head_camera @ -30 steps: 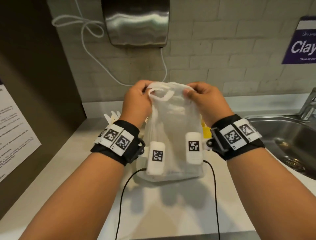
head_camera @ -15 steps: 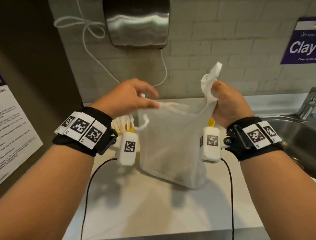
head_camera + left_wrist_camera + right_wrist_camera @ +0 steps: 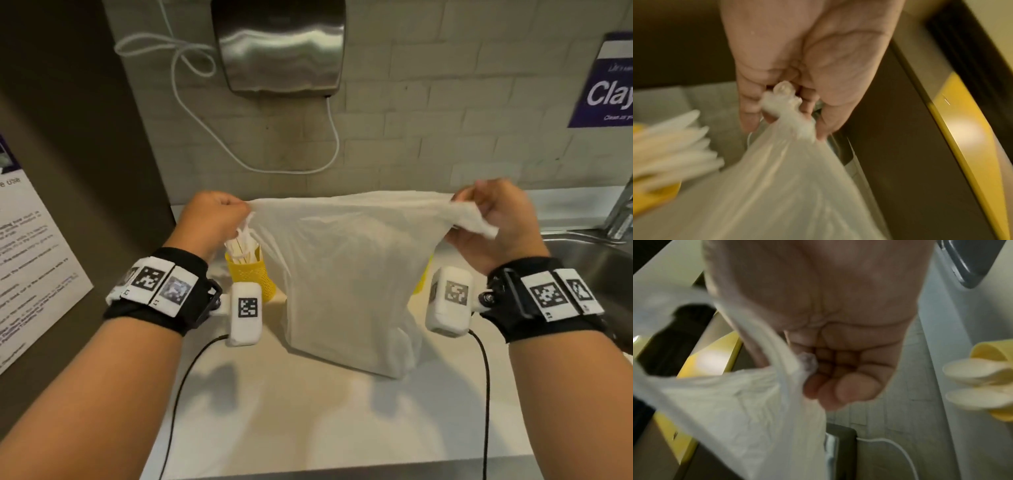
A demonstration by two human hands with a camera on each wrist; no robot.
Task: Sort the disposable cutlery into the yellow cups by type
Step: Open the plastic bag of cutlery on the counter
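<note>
A thin white plastic bag [image 3: 346,274] hangs stretched wide between my two hands above the white counter [image 3: 308,411]. My left hand [image 3: 219,219] grips its left handle, bunched in the fingers [image 3: 785,104]. My right hand [image 3: 493,219] grips the right handle [image 3: 797,366]. A yellow cup [image 3: 251,274] with white cutlery handles sticking up stands behind the bag on the left, under my left hand. A second yellow cup [image 3: 423,277] shows as a sliver behind the bag's right edge; the right wrist view shows it [image 3: 990,350] holding white spoons [image 3: 974,371]. What the bag holds is hidden.
A steel sink [image 3: 596,260] with a tap [image 3: 621,212] lies at the right. A steel hand dryer [image 3: 279,44] with a white cord hangs on the tiled wall behind. A dark panel with a paper notice [image 3: 30,253] stands on the left.
My left hand has taken hold of the bag's left handle, and both hands have moved apart, stretching the bag's top wide. A second ago both hands held the handles close together.
</note>
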